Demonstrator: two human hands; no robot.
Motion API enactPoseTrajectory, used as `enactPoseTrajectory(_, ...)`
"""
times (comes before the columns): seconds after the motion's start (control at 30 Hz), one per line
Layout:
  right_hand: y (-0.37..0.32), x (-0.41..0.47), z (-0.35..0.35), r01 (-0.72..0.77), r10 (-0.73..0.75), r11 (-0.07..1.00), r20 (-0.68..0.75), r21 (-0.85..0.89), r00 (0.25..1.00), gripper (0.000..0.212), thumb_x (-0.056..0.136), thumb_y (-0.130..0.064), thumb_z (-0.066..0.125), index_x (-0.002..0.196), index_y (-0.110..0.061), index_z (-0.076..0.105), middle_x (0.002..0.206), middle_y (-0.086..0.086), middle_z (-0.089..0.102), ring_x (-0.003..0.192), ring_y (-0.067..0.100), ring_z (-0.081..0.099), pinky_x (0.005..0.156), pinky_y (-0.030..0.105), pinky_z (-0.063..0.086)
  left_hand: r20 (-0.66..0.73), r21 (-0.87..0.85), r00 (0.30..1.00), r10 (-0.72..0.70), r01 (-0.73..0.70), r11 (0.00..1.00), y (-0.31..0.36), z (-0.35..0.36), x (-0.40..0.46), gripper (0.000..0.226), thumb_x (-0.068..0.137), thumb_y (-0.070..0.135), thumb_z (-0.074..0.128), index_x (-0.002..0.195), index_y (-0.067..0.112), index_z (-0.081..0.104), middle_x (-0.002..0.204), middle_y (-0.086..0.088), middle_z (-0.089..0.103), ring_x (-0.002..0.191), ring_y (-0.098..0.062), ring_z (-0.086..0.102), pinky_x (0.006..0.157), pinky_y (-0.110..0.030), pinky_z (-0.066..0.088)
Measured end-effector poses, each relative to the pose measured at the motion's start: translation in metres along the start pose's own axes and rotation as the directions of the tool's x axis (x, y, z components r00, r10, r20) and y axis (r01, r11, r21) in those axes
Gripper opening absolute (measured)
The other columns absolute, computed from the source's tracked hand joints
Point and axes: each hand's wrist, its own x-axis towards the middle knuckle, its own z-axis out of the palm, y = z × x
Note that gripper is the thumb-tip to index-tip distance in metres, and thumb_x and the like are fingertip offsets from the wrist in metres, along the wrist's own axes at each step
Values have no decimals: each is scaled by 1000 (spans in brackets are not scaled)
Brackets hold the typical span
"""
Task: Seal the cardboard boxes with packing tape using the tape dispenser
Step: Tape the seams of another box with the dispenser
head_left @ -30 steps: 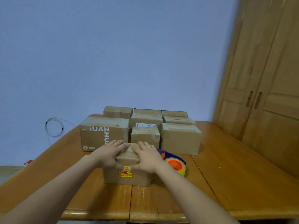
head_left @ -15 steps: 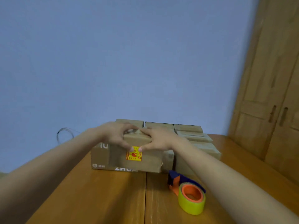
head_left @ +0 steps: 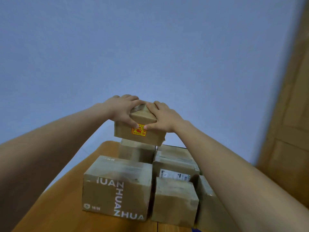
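Holding a small cardboard box (head_left: pixel 139 129) in the air above the rear boxes: left hand (head_left: pixel 121 109) and right hand (head_left: pixel 163 117), each grip closed round an upper end of it, fingers curled over the top, thumbs pressed on the near face beside a yellow sticker with red print (head_left: pixel 139 130), too small to read

Below, set close together on a wooden worktop (head_left: pixel 55 210):
- large cardboard box (head_left: pixel 117 188), white lettering "HUAN" and "ZHUA" along its front and corner, small white logo at the lower left
- smaller cardboard box (head_left: pixel 174 200) touching its right side
- cardboard box with a white shipping label (head_left: pixel 174 175), print unreadable, behind that
- further boxes (head_left: pixel 137 152) at the rear, partly hidden

Room: plain pale blue wall (head_left: pixel 150 47) behind; wooden panelled door (head_left: pixel 291 131) at the right edge
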Motion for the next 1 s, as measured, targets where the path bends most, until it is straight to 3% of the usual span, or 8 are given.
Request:
enactPoseTrajectory(0.27,8,48,89,15,-20,998,87,57,996,92,79,-61,63,150,-25,16,142,6,30,131,26,30,99,43,37,146,-50,987,-66,74,996,-37,82,25,97,72,61,71,149,31,20,147,5,32,138,-16,26,105,-39,30)
enactPoseTrajectory(0.57,11,46,169,-31,-8,989,255,148,967,90,79,-61,63,149,-25,19,144,7,30,132,27,29,103,48,35,297,-160,949,-102,154,975,-35,168,25,97,70,51,77,148,29,24,148,5,32,138,-16,27,107,-38,29)
enactPoseTrajectory(0.67,11,41,187,-54,-19,975,323,214,946,84,82,-55,63,148,-22,23,144,9,32,133,29,31,105,43,34,360,-181,926,-116,191,965,-30,194,23,97,68,43,76,149,31,23,149,3,28,139,-19,25,111,-39,26)
enactPoseTrajectory(0.73,9,41,197,-77,-14,972,384,221,923,80,82,-58,60,146,-23,28,143,10,34,132,30,33,104,41,35,439,-182,890,-120,219,959,-29,210,23,96,65,47,67,149,34,22,152,3,24,142,-20,20,115,-43,18)
enactPoseTrajectory(0.83,8,41,210,-85,-23,976,485,201,874,69,83,-67,47,142,-31,38,140,9,42,130,28,36,102,41,36,622,-282,776,-108,351,893,-24,226,23,97,57,59,48,148,39,25,158,5,17,146,-20,12,117,-48,6)
enactPoseTrajectory(0.9,11,42,216,-105,-28,970,535,217,844,56,90,-62,43,136,-30,48,133,11,48,126,29,38,100,42,38,680,-355,731,-56,396,847,-23,234,22,102,50,64,44,147,37,30,157,3,20,145,-21,15,117,-46,12)
enactPoseTrajectory(0.93,13,44,217,-117,-34,962,536,246,844,50,90,-61,45,126,-29,57,123,9,53,119,27,44,94,41,41,674,-410,738,-38,416,812,-25,236,23,99,48,64,45,142,35,39,152,-1,30,140,-22,26,115,-42,21)
enactPoseTrajectory(1.0,18,48,215,-153,-41,920,476,361,878,34,89,-56,51,99,-29,68,91,0,60,92,21,54,76,34,44,603,-537,798,-19,424,729,-32,236,31,74,48,58,48,111,24,64,127,-10,58,116,-26,53,100,-38,41)
